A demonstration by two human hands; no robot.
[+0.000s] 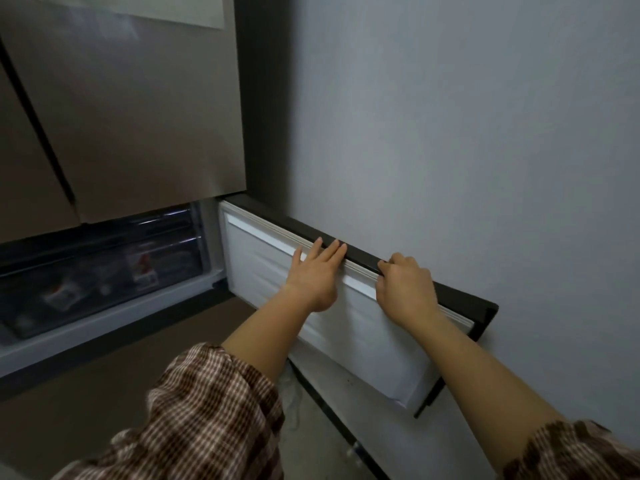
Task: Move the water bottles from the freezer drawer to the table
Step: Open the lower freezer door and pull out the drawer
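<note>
Now | right hand (403, 289) grip clasps freezer door (329, 327) edge | left hand (313, 275) flat, open

Inside the freezer drawer (104, 268) the contents are showing only as dim, smeared shapes with patches of red and white print, so whether any are water bottles cannot be told. The right hand (403, 289) is curling its fingers (388, 266) over the dark top edge of the freezer door (346, 327), their tips lying out of sight behind it. Both plaid sleeves (207, 420) are running off the bottom edge.
</note>
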